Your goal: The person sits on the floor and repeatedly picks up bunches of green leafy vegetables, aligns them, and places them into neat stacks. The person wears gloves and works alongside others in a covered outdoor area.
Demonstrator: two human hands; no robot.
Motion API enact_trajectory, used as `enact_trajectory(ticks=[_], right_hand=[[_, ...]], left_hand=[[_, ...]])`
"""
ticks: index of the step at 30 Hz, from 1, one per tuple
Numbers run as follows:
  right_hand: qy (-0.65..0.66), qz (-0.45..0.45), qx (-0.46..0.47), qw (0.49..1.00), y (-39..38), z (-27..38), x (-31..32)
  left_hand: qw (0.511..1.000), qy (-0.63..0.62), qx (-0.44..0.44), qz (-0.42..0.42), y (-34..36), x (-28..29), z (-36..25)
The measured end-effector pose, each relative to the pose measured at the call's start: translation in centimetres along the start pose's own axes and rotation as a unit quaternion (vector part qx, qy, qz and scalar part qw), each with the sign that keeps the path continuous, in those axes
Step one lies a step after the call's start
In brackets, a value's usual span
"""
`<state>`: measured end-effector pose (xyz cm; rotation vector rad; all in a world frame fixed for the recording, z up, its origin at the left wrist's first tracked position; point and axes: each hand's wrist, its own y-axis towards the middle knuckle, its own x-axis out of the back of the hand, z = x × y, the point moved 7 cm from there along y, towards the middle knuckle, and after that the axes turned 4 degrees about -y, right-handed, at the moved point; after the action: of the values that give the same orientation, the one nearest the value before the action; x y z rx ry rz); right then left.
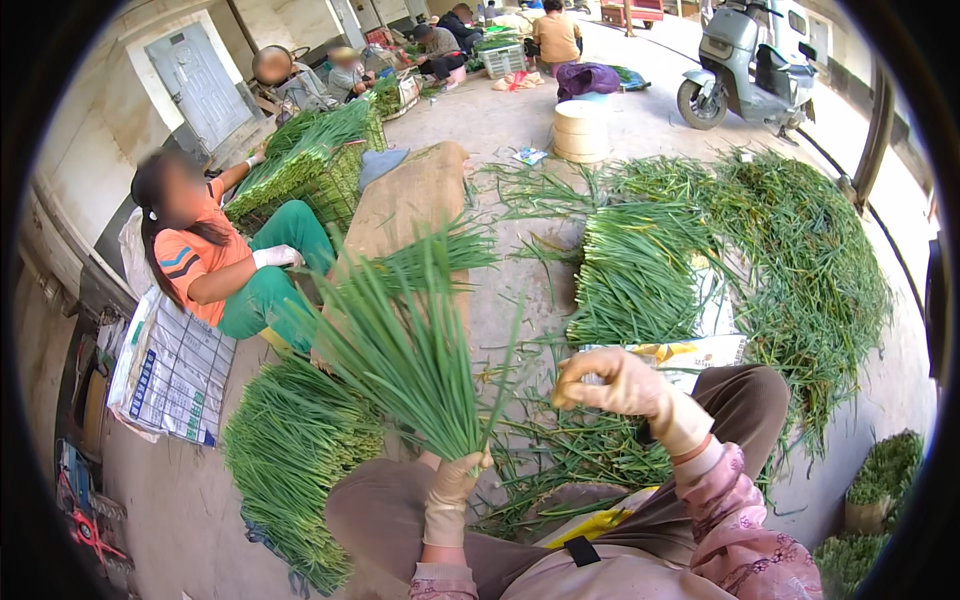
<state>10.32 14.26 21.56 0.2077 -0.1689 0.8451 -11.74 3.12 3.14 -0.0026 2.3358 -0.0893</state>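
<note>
My left hand [453,498], in a pale rubber glove, is closed round the lower end of a bunch of green chives [425,350], whose leaves fan upward and away from me. My right hand [632,388], gloved too, hangs to the right of the bunch, apart from it. Its thumb and fingers are curled into a pinch; whether something small sits between them I cannot make out. Beyond my right hand lies a neat stack of chives [640,275]. Loose leaves [590,455] cover the floor between my knees. Left of my left knee rests another large pile of chives [300,470].
A co-worker in an orange shirt [205,265] sits at the left by a crate heaped with chives [310,165]. Tangled leaves [800,260] spread at the right. Farther off are a round cream tub [580,130], a parked scooter [745,75] and several seated people.
</note>
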Motion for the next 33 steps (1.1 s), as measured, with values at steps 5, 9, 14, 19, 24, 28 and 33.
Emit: enact_trajectory(ticks=[5,9,14,19,24,28,33], right_hand=[[0.073,0.026,0.021,0.997,-1.1,1.7,3.6],[0.101,-0.067,0.014,0.993,-0.8,1.5,4.1],[0.115,-0.150,0.045,0.981,0.1,1.3,5.5],[0.178,-0.237,0.090,0.951,1.4,1.8,7.5],[0.195,-0.274,0.014,0.942,3.7,1.7,11.1],[0.119,-0.194,-0.042,0.973,6.2,1.7,11.9],[0.136,-0.198,-0.042,0.970,6.7,1.8,10.5]], left_hand=[[0.995,0.094,0.041,-0.018,0.0,-1.1,1.0],[0.988,0.142,0.057,0.001,0.5,0.4,3.0],[0.977,0.188,0.097,0.016,0.4,0.0,4.3],[0.967,0.221,0.121,0.028,-0.3,-0.3,4.8],[0.945,0.271,0.181,-0.022,-0.6,1.5,5.9],[0.953,0.271,0.137,0.010,0.0,0.6,6.3],[0.946,0.278,0.163,-0.015,-0.4,0.8,6.4]])
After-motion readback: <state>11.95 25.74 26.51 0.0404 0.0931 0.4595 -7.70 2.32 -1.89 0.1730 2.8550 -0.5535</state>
